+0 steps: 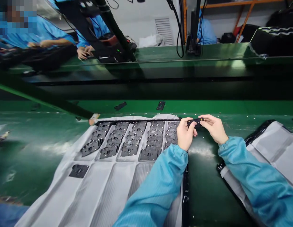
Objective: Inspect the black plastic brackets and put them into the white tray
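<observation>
Between my two hands is a small flat black plate-like part (195, 123), with a few tiny bright spots on it. The fingers of my left hand (185, 132) pinch its left end. My right hand (213, 126) grips its right end between thumb and fingers. Below and to the left lies a tray lined with white sheet (99, 189), its far compartments holding overlapping rows of dark flat parts (133, 138). One dark part (79, 171) lies alone in a nearer compartment at the left.
Two loose black parts, one (120, 106) left and one (161, 105) right, lie on the green bench (203, 186) behind the tray. Another white-lined tray (276, 148) stands at right. A green bar (42, 97) slants in from the left. Co-workers in blue sleeves (51, 31) sit across the bench.
</observation>
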### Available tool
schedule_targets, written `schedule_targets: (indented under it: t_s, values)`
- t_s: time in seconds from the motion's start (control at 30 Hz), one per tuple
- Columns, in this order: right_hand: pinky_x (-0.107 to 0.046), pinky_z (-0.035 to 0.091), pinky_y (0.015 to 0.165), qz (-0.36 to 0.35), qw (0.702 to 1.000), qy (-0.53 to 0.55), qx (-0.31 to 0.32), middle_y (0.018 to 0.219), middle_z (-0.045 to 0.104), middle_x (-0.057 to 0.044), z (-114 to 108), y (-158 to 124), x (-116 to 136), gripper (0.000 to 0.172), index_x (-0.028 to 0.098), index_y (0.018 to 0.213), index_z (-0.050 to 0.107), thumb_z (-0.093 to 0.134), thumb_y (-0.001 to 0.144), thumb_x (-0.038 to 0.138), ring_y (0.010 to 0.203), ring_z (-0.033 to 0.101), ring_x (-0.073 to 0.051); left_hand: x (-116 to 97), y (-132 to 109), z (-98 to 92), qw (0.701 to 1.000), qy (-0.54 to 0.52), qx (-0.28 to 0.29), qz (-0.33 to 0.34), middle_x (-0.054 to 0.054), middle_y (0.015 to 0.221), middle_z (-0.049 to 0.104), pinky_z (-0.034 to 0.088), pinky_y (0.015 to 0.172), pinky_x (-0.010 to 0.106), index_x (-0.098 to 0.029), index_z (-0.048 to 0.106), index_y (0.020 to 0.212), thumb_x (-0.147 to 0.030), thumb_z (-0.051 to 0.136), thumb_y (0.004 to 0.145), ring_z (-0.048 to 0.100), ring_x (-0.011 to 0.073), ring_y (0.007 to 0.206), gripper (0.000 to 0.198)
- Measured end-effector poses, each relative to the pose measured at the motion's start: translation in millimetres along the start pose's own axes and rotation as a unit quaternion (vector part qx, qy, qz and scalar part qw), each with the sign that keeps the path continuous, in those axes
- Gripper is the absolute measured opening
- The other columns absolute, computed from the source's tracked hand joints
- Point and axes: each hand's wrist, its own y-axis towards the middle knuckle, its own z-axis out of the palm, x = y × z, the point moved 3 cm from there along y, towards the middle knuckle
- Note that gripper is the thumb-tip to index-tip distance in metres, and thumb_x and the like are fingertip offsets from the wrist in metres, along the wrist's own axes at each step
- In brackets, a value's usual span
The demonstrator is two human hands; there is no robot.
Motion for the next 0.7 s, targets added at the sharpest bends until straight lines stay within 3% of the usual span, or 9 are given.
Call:
schedule_targets:
  t_s: [0.13, 0.23, 0.37, 0.6, 0.7]
  values:
    - [-0.030, 0.053, 0.078, 0.011, 0.999, 0.024, -0.039, 0.090, 0.069, -0.004, 1.6, -1.4, -3.7, 0.026, 0.018, 0.093, 0.069, 0.068, 0.077, 0.038, 0.082, 0.065, -0.016, -0.5, 0.3, 1.5, 1.000, -0.001, 0.003, -0.003, -0.003, 0.064, 0.059, 0.043, 0.040, 0.018, -0.016, 0.050, 0.100, -0.039, 0.065, 0.079, 0.053, 0.0062, 0.040, 0.035]
    - [-0.029, 0.053, 0.072, 0.019, 0.998, 0.062, -0.027, 0.091, 0.069, -0.004, 6.9, -3.0, -3.2, 0.029, 0.018, 0.097, 0.069, 0.068, 0.077, 0.039, 0.078, 0.064, -0.016, -1.3, 0.6, 1.3, 1.000, -0.007, -0.001, -0.003, -0.003, 0.064, 0.060, 0.042, 0.040, 0.018, -0.015, 0.050, 0.099, -0.040, 0.066, 0.078, 0.053, 0.0063, 0.040, 0.036]
    - [-0.029, 0.052, 0.075, 0.016, 0.996, 0.085, -0.032, 0.091, 0.068, -0.004, 8.1, -4.0, -3.4, 0.026, 0.019, 0.095, 0.070, 0.070, 0.075, 0.036, 0.082, 0.063, -0.016, -2.0, 0.2, 1.2, 1.000, -0.010, -0.003, -0.002, -0.004, 0.062, 0.059, 0.042, 0.040, 0.019, -0.016, 0.050, 0.099, -0.039, 0.066, 0.077, 0.053, 0.0069, 0.039, 0.035]
    - [-0.026, 0.050, 0.063, 0.017, 0.994, 0.062, -0.090, 0.085, 0.067, -0.003, 9.9, -6.8, -5.6, 0.023, 0.018, 0.090, 0.069, 0.065, 0.078, 0.038, 0.073, 0.060, -0.015, -1.1, -1.2, 3.2, 1.000, 0.003, 0.020, -0.010, -0.002, 0.063, 0.060, 0.043, 0.040, 0.018, -0.015, 0.052, 0.095, -0.039, 0.065, 0.079, 0.054, 0.0067, 0.041, 0.031]
    - [-0.026, 0.050, 0.067, 0.005, 0.991, 0.021, -0.133, 0.085, 0.066, -0.004, 12.0, -10.0, -4.3, 0.020, 0.018, 0.087, 0.067, 0.062, 0.079, 0.035, 0.075, 0.060, -0.015, -0.4, -1.0, 3.8, 0.999, -0.001, 0.031, -0.016, 0.001, 0.070, 0.062, 0.044, 0.041, 0.019, -0.015, 0.054, 0.095, -0.038, 0.065, 0.079, 0.054, 0.0067, 0.042, 0.030]
